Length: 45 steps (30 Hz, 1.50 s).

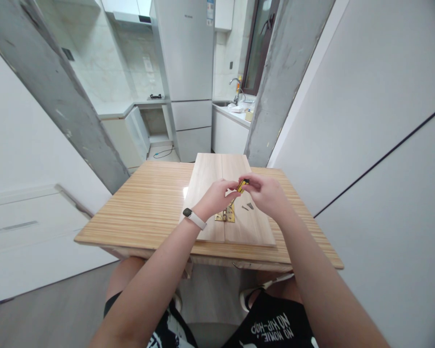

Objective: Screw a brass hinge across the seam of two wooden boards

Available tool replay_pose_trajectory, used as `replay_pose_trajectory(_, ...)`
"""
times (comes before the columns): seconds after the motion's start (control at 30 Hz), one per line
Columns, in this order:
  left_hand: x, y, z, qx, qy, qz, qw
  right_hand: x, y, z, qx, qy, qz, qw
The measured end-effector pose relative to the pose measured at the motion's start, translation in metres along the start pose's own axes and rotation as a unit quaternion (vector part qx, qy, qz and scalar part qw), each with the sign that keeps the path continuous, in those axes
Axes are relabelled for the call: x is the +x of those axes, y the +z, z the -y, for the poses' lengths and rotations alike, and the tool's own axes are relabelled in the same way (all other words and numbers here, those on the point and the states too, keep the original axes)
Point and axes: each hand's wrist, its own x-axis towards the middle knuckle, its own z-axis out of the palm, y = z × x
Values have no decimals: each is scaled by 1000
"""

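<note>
Just above the frame's centre, the two hands meet over the boards. The left hand (217, 195) and the right hand (264, 193) each have their grip pressed together, pinching opposite ends of a small yellow-and-black tool (242, 185) (what kind, I cannot tell). Just below it a brass hinge (226, 215) lies across the seam of two pale wooden boards (210, 179). A few dark screws (248, 207) lie loose beside the hinge, right of centre. The boards rest on a striped wooden counter (145, 212). A white watch (192, 216) bands the left wrist.
</note>
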Motion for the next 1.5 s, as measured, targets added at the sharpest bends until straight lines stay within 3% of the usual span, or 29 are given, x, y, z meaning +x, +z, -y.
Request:
replay_pose_trajectory(0.2,-3,-1,6,-8,-42,-17,999,2,3,-2,-13,35,-50,998)
replay_pose_trajectory(0.5,-4,7,-3,11,-5,-57,998,2,8,8,-85,55,-98,990)
replay_pose_trajectory(0.7,-3,17,-5,20,-28,-100,994,0,18,14,-114,48,-120,985)
replay_pose_trajectory(1.0,-3,17,-1,24,-10,-95,995,2,16,15,-98,64,-92,989)
replay_pose_trajectory(1.2,-3,8,-1,45,18,-70,996,4,3,9,70,17,12,997)
replay_pose_trajectory(1.3,-3,5,0,51,40,-53,996,5,0,4,86,-10,52,995)
replay_pose_trajectory(1.5,0,1,2,29,75,-3,997,5,-3,-1,44,-22,36,998)
